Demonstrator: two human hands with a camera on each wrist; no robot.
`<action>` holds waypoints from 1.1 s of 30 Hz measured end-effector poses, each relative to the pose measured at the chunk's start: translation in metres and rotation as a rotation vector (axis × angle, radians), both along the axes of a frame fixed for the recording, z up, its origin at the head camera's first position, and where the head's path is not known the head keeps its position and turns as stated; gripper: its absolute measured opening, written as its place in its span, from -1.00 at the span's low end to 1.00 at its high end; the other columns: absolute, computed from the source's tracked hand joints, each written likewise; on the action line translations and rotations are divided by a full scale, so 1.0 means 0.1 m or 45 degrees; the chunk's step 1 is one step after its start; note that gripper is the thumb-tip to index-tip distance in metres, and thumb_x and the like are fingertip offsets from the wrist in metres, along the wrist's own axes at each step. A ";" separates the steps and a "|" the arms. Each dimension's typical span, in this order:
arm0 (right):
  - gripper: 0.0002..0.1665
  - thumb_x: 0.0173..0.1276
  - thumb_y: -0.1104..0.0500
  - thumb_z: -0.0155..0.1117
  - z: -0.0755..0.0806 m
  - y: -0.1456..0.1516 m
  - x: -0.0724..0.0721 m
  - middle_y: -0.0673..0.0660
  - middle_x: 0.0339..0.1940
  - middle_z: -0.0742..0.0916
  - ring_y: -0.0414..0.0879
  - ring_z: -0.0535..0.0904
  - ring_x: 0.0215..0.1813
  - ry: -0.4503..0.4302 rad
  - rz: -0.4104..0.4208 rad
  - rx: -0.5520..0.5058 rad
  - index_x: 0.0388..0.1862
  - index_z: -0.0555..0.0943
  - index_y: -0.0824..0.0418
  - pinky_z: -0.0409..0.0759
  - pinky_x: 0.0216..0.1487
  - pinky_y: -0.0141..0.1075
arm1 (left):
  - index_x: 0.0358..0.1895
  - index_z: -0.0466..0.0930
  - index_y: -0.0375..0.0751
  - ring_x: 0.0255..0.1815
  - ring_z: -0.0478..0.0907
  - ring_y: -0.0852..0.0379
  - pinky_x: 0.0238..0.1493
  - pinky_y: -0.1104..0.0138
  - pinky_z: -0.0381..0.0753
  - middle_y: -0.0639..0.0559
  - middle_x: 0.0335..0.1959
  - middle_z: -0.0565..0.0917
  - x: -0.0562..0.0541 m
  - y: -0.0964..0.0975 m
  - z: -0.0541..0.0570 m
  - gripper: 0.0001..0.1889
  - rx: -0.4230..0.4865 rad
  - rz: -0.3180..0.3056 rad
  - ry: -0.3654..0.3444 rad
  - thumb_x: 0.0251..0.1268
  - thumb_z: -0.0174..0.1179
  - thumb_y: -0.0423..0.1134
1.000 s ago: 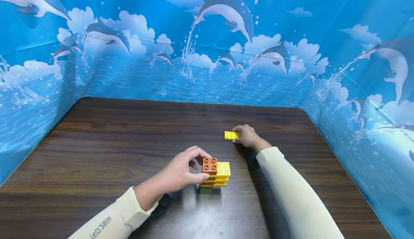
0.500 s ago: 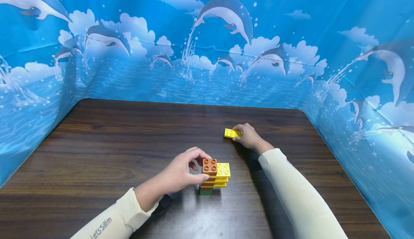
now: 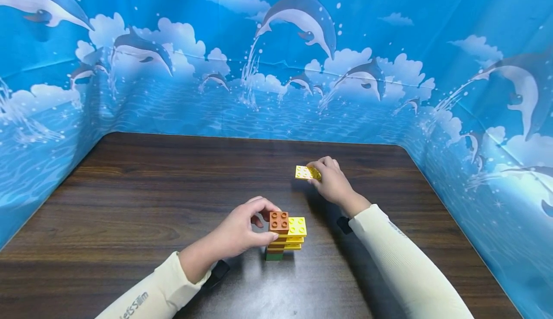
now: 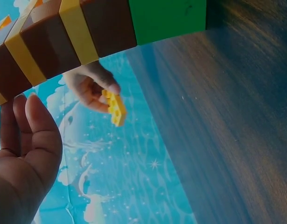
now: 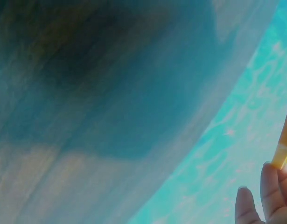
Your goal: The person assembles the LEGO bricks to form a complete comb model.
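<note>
A stack of toy building bricks stands on the table, with a brown brick (image 3: 279,222) on top, yellow plates (image 3: 297,226) jutting out to the right between brown ones, and a green brick (image 4: 169,18) at the base. My left hand (image 3: 245,228) grips the upper stack from the left, thumb in front and fingers behind. Farther back and to the right, my right hand (image 3: 331,181) pinches a loose yellow building brick (image 3: 304,172) by its right end. That brick is off the table, studs facing up in the head view. In the right wrist view only part of the yellow brick (image 5: 284,144) shows.
The dark wooden table (image 3: 173,180) spreads around the stack. A blue curtain (image 3: 276,103) printed with dolphins closes off its back and sides.
My right hand has lifted the yellow brick off the table, moving it slightly up and left in the head view. My left hand stays on the stack.
</note>
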State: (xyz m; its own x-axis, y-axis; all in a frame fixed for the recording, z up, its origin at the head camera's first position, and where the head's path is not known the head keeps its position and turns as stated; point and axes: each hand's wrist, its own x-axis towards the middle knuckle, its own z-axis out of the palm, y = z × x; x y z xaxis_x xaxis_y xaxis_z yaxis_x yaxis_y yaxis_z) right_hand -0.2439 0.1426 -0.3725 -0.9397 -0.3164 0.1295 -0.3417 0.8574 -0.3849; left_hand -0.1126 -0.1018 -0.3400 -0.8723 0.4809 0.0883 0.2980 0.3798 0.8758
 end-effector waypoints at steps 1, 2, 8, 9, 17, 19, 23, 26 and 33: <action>-0.54 0.34 0.13 0.30 0.02 -0.01 0.03 0.17 0.02 0.48 0.06 0.33 0.02 0.024 0.009 0.007 0.21 0.54 0.15 0.42 0.00 -0.05 | 0.01 0.56 -0.17 -0.15 0.44 0.08 -0.14 0.29 0.55 0.07 -0.16 0.51 0.00 0.00 0.00 -0.65 0.001 0.001 0.000 0.12 0.33 -0.32; -0.54 0.34 0.13 0.31 0.04 -0.02 0.06 0.17 0.00 0.48 0.06 0.33 0.01 0.048 0.020 0.014 0.20 0.55 0.15 0.42 -0.02 -0.06 | 0.01 0.56 -0.17 -0.15 0.44 0.08 -0.14 0.29 0.55 0.07 -0.16 0.51 0.00 0.00 0.00 -0.65 0.003 0.001 0.000 0.12 0.33 -0.31; -0.54 0.30 0.12 0.35 0.16 -0.06 0.25 0.16 -0.03 0.49 0.03 0.34 -0.05 0.150 0.103 0.024 0.18 0.56 0.16 0.40 -0.10 -0.11 | 0.00 0.57 -0.17 -0.13 0.44 0.08 -0.15 0.33 0.54 0.07 -0.16 0.51 0.00 -0.01 0.00 -0.65 0.002 0.013 -0.005 0.11 0.34 -0.31; -0.53 0.30 0.12 0.35 0.18 -0.06 0.28 0.15 -0.03 0.49 0.03 0.34 -0.07 0.158 0.114 0.022 0.18 0.56 0.16 0.39 -0.11 -0.11 | 0.00 0.57 -0.16 -0.13 0.44 0.08 -0.14 0.33 0.54 0.07 -0.17 0.51 0.00 -0.01 0.00 -0.65 0.001 0.014 -0.006 0.11 0.34 -0.31; -0.48 0.27 0.10 0.38 0.32 -0.06 0.52 0.11 -0.02 0.49 -0.01 0.34 -0.06 0.153 0.135 -0.014 0.20 0.55 0.13 0.41 -0.11 -0.16 | 0.01 0.57 -0.15 -0.16 0.43 0.09 -0.14 0.31 0.53 0.07 -0.16 0.50 0.00 -0.01 0.00 -0.65 -0.010 0.015 -0.003 0.12 0.32 -0.29; -0.48 0.27 0.10 0.38 0.35 -0.05 0.58 0.11 -0.02 0.49 -0.01 0.34 -0.06 0.172 0.145 -0.022 0.20 0.55 0.13 0.41 -0.12 -0.16 | 0.01 0.56 -0.15 -0.16 0.43 0.08 -0.13 0.28 0.54 0.07 -0.15 0.50 0.00 -0.01 0.00 -0.65 -0.010 0.015 -0.005 0.12 0.33 -0.29; -0.47 0.24 0.12 0.41 0.40 -0.03 0.71 0.11 -0.03 0.50 -0.01 0.34 -0.06 0.223 0.172 -0.042 0.20 0.55 0.13 0.41 -0.13 -0.16 | 0.01 0.56 -0.15 -0.17 0.43 0.08 -0.12 0.21 0.55 0.07 -0.15 0.51 0.00 -0.01 0.00 -0.65 -0.013 0.015 -0.004 0.12 0.33 -0.29; -0.44 0.22 0.12 0.43 0.44 -0.01 0.79 0.10 -0.03 0.50 -0.02 0.34 -0.05 0.251 0.191 -0.057 0.20 0.55 0.13 0.42 -0.13 -0.16 | 0.01 0.57 -0.15 -0.16 0.44 0.09 -0.12 0.22 0.55 0.07 -0.15 0.51 0.00 0.00 0.00 -0.65 -0.015 0.015 -0.002 0.12 0.33 -0.29; -0.43 0.20 0.14 0.44 0.53 0.01 0.94 0.09 -0.03 0.50 -0.03 0.35 -0.03 0.258 0.233 -0.094 0.20 0.55 0.16 0.43 -0.11 -0.14 | 0.02 0.56 -0.16 -0.15 0.44 0.10 -0.13 0.29 0.54 0.08 -0.16 0.51 -0.01 0.00 0.01 -0.64 -0.019 0.013 0.005 0.11 0.33 -0.30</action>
State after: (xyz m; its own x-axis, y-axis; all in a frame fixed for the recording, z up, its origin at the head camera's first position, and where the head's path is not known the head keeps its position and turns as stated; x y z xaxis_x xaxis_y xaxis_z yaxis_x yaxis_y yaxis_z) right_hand -0.1499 0.1434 -0.3197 -0.8205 -0.4611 0.3379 -0.5645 0.7466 -0.3519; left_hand -0.1131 -0.1014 -0.3391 -0.8770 0.4729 0.0847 0.2973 0.3957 0.8689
